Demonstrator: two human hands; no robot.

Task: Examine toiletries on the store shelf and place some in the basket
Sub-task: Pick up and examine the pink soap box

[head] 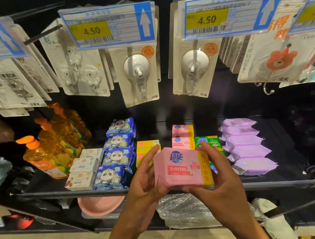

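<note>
A pink soap pack (181, 167) with blue lettering and a yellow side band is held up in front of the black shelf (277, 182). My left hand (146, 181) grips its left end, thumb along the top edge. My right hand (219, 171) grips its right end, fingers curled over the yellow band. Behind it on the shelf stand more pink soap packs (182, 136), green soap packs (209, 141) and yellow boxes (146, 146). No basket is in view.
Blue panda packs (117, 153), white soap boxes (84, 171), orange pump bottles (52, 151) and purple wipe packs (246, 146) fill the shelf. Hook cards (137, 74) and price tags (107, 26) hang above. A pink basin (99, 204) and plastic-wrapped goods (184, 208) sit below.
</note>
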